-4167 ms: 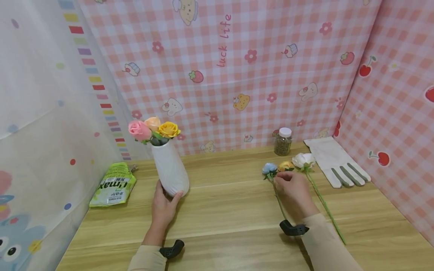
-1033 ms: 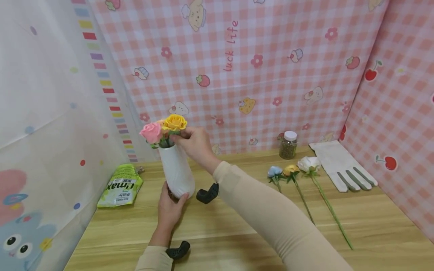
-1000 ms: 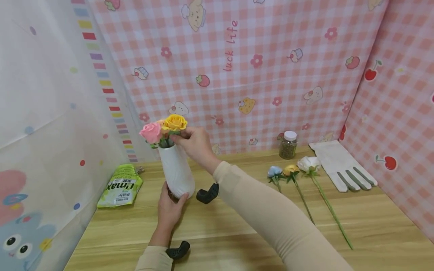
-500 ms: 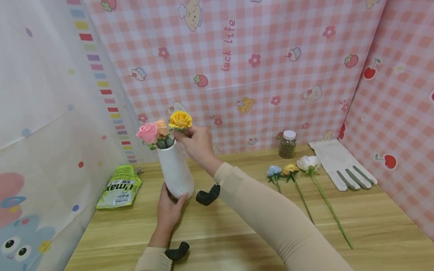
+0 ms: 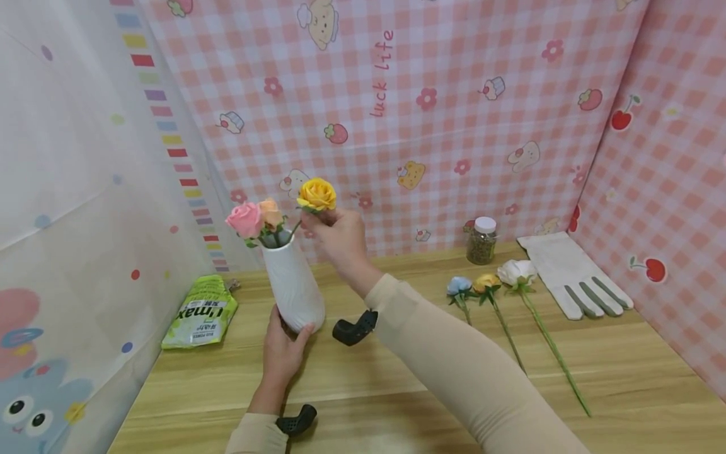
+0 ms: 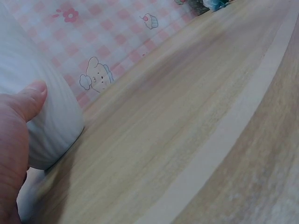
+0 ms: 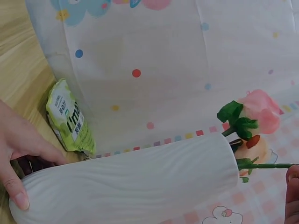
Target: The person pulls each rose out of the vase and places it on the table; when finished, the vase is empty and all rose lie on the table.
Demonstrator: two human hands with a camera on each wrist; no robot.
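A ribbed white vase [image 5: 292, 284] stands on the table's left half, tilted slightly. Around its lower part my left hand [image 5: 282, 350] is curled, and the thumb lies against the vase in the left wrist view. My right hand [image 5: 343, 243] pinches the stem of a yellow rose [image 5: 317, 194] just under the bloom. That bloom is above and right of the vase's mouth, and its green stem [image 7: 273, 166] runs to the opening in the right wrist view. A pink rose [image 5: 245, 219] and a peach rose [image 5: 270, 213] stand in the vase. Its inside is hidden.
On the right lie a blue flower [image 5: 459, 285], an orange-yellow flower [image 5: 486, 282] and a white flower [image 5: 517, 272]. Behind them stands a white-lidded jar [image 5: 482, 243], beside a white glove [image 5: 573, 274]. A green packet [image 5: 200, 313] is left of the vase.
My right hand has left the blue flower and come to the vase. Over the last second it draws the yellow rose up and right, away from the others. My left hand stays on the vase.
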